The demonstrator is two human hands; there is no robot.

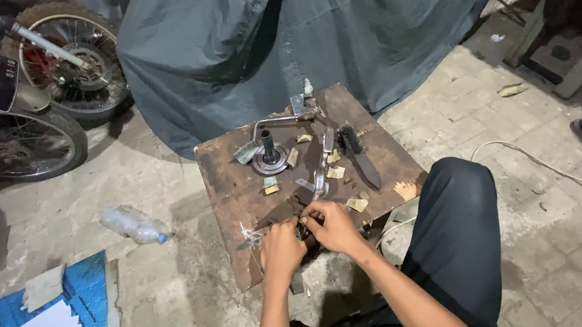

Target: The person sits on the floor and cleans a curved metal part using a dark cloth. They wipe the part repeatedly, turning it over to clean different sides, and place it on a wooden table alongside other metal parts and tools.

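Small dark metal part (301,229) at lower centre of the frame

It lies mostly hidden between two closed hands at the near edge of a worn board, only a dark sliver showing; its shape cannot be made out.

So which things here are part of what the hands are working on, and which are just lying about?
In hand:
left hand and right hand, closed together on a small dark part
wooden board beneath them

Lying about:
wire brush
round metal part with shaft
plastic bottle
motorcycle wheels
grey cover
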